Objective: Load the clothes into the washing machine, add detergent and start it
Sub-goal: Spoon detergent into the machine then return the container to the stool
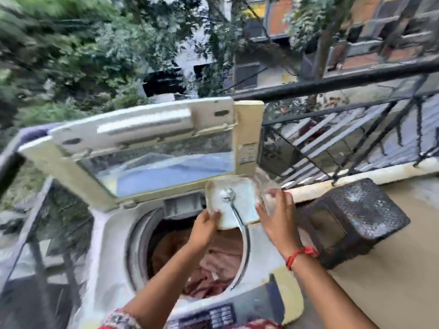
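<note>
White powder fills the detergent box [234, 203], a pale open tub with a metal spoon [229, 195] lying in it, held over the rim of the washing machine [114, 236]. The left hand [205, 225] grips the tub's near corner; the right hand [276, 210] holds what looks like its clear lid just beside it. Pink and brown clothes [213, 264] already lie in the drum, so loading seems largely done; detergent is not yet added, and starting remains. Behind stands the raised lid [142, 141]; a dark stool [351, 217] sits to the right, near the balcony railing [344, 84]. Nothing blocks the drum.
</note>
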